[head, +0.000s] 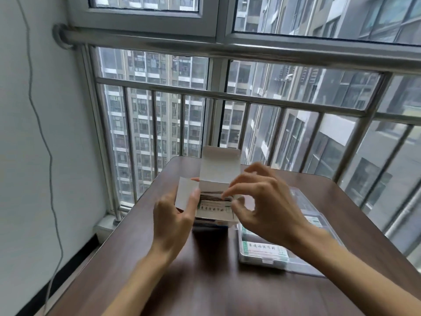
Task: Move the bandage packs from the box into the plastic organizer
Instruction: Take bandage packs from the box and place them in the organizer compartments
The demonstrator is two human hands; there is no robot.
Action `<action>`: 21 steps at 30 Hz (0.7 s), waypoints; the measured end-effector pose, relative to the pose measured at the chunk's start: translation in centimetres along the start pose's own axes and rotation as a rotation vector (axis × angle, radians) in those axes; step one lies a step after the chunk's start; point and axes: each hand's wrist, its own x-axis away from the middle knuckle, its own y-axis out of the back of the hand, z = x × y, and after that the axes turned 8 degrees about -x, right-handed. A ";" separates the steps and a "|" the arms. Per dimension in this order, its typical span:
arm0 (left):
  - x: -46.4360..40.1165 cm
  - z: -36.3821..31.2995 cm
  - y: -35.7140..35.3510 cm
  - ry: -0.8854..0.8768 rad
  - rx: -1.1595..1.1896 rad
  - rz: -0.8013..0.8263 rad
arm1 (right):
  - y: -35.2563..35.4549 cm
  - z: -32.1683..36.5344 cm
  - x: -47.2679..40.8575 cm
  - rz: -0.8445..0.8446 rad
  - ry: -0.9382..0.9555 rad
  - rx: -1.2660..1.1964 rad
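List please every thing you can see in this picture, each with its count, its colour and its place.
box: one, white, lid flap up, at the far middle of the table, held up by the left hand
bandage packs: a stack, number not countable, white with green print, inside the open box
plastic organizer: one, clear, on the table right of the box, with a green-printed pack inside
table: one, dark brown wood, below the window
railing: one, silver metal, before the window
cable: one, grey, on the left wall
left hand: grips the box's left side
right hand: fingertips on the packs' top edges
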 end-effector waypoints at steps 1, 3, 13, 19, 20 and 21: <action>0.1 0.2 0.0 -0.030 -0.033 -0.022 | 0.0 0.4 -0.4 0.098 -0.048 -0.032; 0.3 0.3 -0.2 -0.073 -0.077 -0.048 | -0.8 0.3 -1.3 0.267 -0.134 0.023; 0.6 0.6 -0.8 -0.020 -0.017 -0.015 | -6.2 -1.7 -4.1 0.708 -0.365 0.312; 0.4 0.4 -0.8 0.027 0.053 0.006 | -7.2 -3.2 -4.3 0.688 -0.477 0.069; 0.4 0.4 -0.8 0.025 0.054 0.009 | -7.0 -3.2 -4.1 0.661 -0.477 0.027; 0.3 0.3 -0.7 0.029 0.059 0.013 | -6.8 -3.1 -3.9 0.628 -0.472 -0.014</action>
